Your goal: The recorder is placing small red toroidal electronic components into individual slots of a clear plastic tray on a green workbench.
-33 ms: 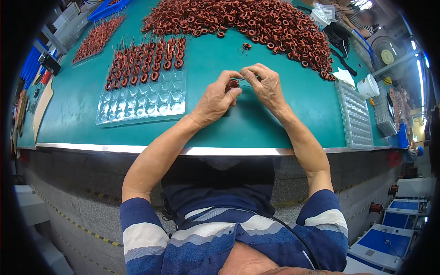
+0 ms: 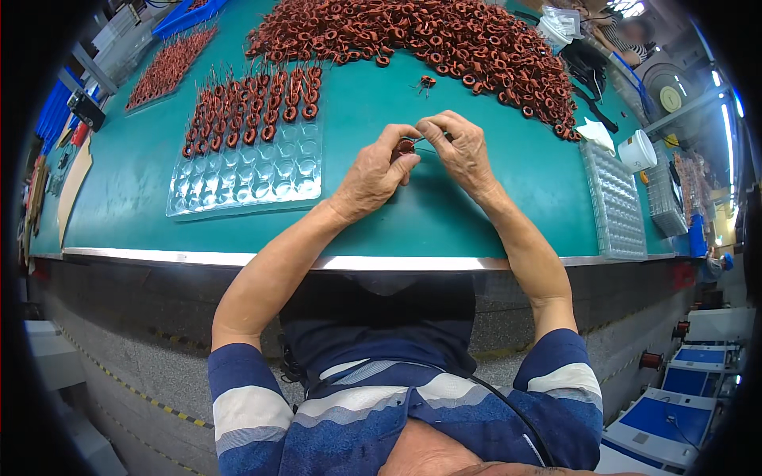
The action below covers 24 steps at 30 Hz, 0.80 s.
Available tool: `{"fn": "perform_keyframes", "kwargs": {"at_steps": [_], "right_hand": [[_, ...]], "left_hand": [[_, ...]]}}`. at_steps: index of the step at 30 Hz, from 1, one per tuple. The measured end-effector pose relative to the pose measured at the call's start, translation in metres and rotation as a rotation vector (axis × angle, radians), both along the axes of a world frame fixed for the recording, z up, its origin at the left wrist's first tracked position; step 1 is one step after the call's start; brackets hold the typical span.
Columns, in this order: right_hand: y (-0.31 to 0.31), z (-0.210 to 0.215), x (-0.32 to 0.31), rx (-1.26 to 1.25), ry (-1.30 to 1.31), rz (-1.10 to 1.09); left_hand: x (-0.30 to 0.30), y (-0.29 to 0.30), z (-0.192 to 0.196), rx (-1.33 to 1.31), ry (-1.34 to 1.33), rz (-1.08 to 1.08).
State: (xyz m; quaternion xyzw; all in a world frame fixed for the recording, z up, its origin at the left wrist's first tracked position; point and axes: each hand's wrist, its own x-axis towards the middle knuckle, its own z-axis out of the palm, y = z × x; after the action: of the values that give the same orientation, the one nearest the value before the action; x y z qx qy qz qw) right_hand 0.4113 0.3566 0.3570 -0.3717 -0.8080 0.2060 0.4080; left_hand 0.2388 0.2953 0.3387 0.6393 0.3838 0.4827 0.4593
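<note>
My left hand point(image 2: 371, 173) grips a copper-coloured toroidal coil point(image 2: 406, 147) between thumb and fingers, above the green tabletop. Thin wire leads point(image 2: 427, 149) stick out of the coil toward the right. The closed thumb and fingers of my right hand point(image 2: 462, 152) pinch at these leads; their tips partly hide the wire. To the left lies a clear plastic tray point(image 2: 238, 186) with round pockets. Its far rows carry upright coils point(image 2: 250, 111) with their leads pointing up, while its near rows show bare pockets. A single loose coil point(image 2: 427, 81) rests beyond my hands.
A big heap of coils point(image 2: 444, 36) spreads across the back. Another filled tray point(image 2: 171, 67) and a blue bin point(image 2: 186, 17) are at the far left. At right stand stacked clear trays point(image 2: 615, 202), a white cup point(image 2: 636, 149) and black cloth point(image 2: 587, 67). The metal table edge point(image 2: 413, 262) runs before me.
</note>
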Motion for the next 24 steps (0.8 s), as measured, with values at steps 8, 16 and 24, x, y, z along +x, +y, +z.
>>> {"fn": "perform_keyframes", "kwargs": {"at_steps": [8,16,24], "right_hand": [[-0.03,0.013,-0.02,0.768,-0.196,-0.017],[-0.003,-0.003,-0.006,-0.071,0.217,-0.043],[-0.001,-0.009,-0.009,-0.553,0.322,0.044]], "left_hand": [[-0.003,0.01,-0.005,0.178,0.188,0.345],[-0.01,0.006,0.003,-0.134,-0.26,0.044],[-0.014,0.01,0.003,-0.234,-0.367,0.065]]}}
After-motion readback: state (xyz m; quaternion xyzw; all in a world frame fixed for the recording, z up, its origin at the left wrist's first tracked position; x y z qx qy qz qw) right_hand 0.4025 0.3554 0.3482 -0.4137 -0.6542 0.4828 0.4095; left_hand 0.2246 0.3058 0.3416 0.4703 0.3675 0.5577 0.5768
